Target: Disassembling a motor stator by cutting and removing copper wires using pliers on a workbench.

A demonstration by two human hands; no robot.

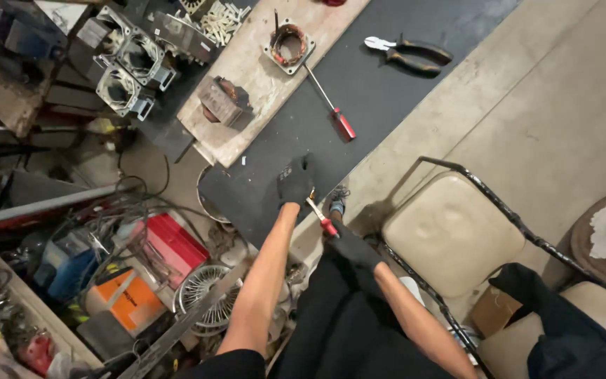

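Observation:
Both my hands wear black gloves. My left hand [296,180] rests at the near edge of a black mat [359,84], fingers curled at the tip of a red-handled screwdriver [322,218]. My right hand [354,247] grips that screwdriver's handle just below. A small dark part with wires [337,200] sits beside the tool, partly hidden. Farther up the mat lie a second red-handled screwdriver [331,105] and a motor stator with copper windings [289,45] on a wooden board [261,77].
Black-handled pliers [412,55] lie at the mat's far right. A cushioned metal-frame chair [450,231] stands to my right. Metal motor housings [124,70] pile at the upper left. Red and orange boxes [170,245], a fan grille [201,291] and cables clutter the floor left.

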